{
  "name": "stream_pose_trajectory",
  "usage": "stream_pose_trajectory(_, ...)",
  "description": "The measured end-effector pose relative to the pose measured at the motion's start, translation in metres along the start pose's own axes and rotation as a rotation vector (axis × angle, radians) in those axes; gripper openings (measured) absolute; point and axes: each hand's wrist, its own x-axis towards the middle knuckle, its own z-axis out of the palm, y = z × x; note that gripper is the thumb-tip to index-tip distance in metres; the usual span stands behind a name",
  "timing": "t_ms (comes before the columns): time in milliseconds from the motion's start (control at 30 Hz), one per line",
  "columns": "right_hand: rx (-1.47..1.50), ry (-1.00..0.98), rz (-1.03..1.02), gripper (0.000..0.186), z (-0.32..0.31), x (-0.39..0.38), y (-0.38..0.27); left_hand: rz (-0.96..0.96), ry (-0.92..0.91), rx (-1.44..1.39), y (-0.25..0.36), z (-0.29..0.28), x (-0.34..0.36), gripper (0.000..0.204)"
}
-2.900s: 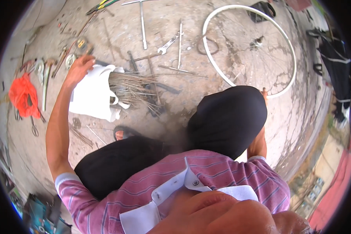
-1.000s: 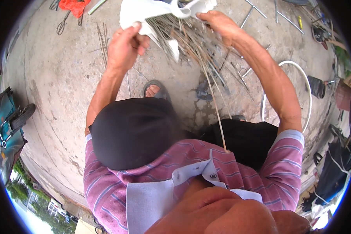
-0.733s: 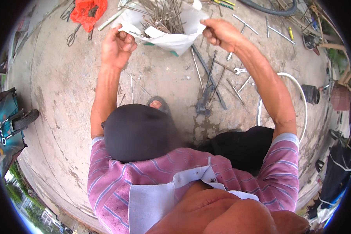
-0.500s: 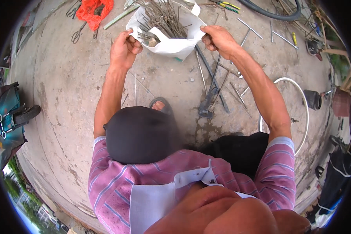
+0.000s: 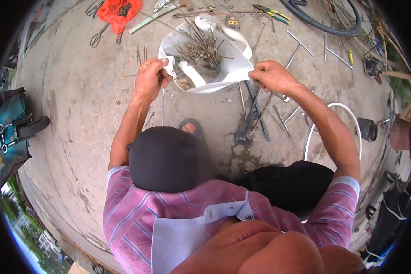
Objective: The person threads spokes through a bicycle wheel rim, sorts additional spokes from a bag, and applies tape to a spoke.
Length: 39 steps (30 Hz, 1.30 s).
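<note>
My left hand (image 5: 151,78) grips the near left edge of a white bag (image 5: 230,71), and my right hand (image 5: 271,76) pinches its right corner, both with curled fingers. The open bag holds a bundle of thin rusty metal rods (image 5: 201,52) and a pale strap loop lying over its front part. Below it on the concrete lie dark bars and a dark metal tool (image 5: 244,134) with several rods. My knees and one sandalled foot (image 5: 189,128) are beneath my arms.
Around lie a red plastic bag (image 5: 116,11), scissor-like tools (image 5: 96,39), pliers (image 5: 269,13), a black tyre (image 5: 338,25), T-handled wrenches (image 5: 299,43), a white bicycle rim (image 5: 360,132) and a black cylinder (image 5: 367,130). A teal-and-black vehicle (image 5: 11,134) stands at left, dark bundles (image 5: 383,214) at right.
My right hand left the wheel for the bag. The rods that spilled from it a second ago now sit inside. Bag and hands have since shifted nearer and slightly right in the picture.
</note>
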Motion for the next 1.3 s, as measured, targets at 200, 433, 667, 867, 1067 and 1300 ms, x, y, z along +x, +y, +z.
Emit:
stream_pose_trajectory(200,-0.286,0.435,-0.208,0.049,0.013,0.029,0.0,0.057,-0.095,0.159,-0.005,0.013,-0.016,0.027)
stream_pose_trajectory(433,-0.18,0.55,-0.31,0.039,0.006,0.053,0.006,0.065,-0.079,0.185,0.005,0.021,-0.005,0.027)
stream_pose_trajectory(667,-0.095,0.465,-0.384,0.031,-0.005,0.016,-0.035,0.127,0.018,0.029,0.047,0.018,-0.005,0.025)
stream_pose_trajectory(867,-0.229,0.36,-0.373,0.033,-0.009,0.001,-0.033,0.172,0.145,0.054,0.046,0.017,-0.013,0.025)
stream_pose_trajectory(1067,-0.227,0.307,-0.261,0.033,0.007,0.027,-0.003,0.083,-0.007,0.245,0.014,0.038,0.0,0.026)
stream_pose_trajectory(1300,-0.168,0.418,-0.514,0.044,0.005,-0.024,-0.031,0.21,0.039,0.009,0.052,0.033,-0.018,0.023)
